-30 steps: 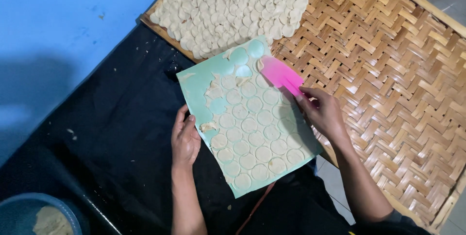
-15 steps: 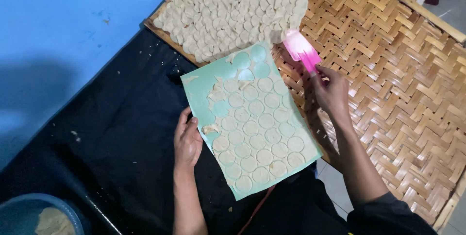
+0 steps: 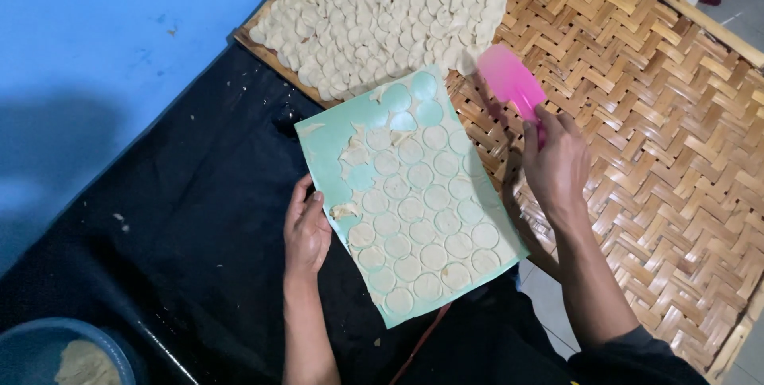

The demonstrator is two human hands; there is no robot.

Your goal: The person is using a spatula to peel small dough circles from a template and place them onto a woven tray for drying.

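The left hand (image 3: 306, 230) lies flat on the left edge of a green board (image 3: 334, 142), with the fingers spread out and pressing down. It is not closed around anything. The board sits in the middle, partly on a black cloth (image 3: 183, 218) and partly over a big woven tray (image 3: 676, 130). Round, flat dough circles (image 3: 422, 222) lie in rows on the board. Some spots at the far end of the board are bare, and a few torn dough scraps (image 3: 344, 210) lie near the left hand.

The right hand (image 3: 557, 162) is over the woven tray, just beside the right side of the board. Its fingers are closed tight around the handle of a pink scraper (image 3: 509, 79). The wide pink blade points away, to the far side, and sits near the far corner of the board.

On the far part of the tray lies a big heap of dough circles (image 3: 390, 11), packed close together and overlapping. The pink blade is right next to the edge of this heap.

A blue wall (image 3: 95, 51) is on the left. In the near left corner is a blue bowl (image 3: 36, 345) with some pale dough in it.
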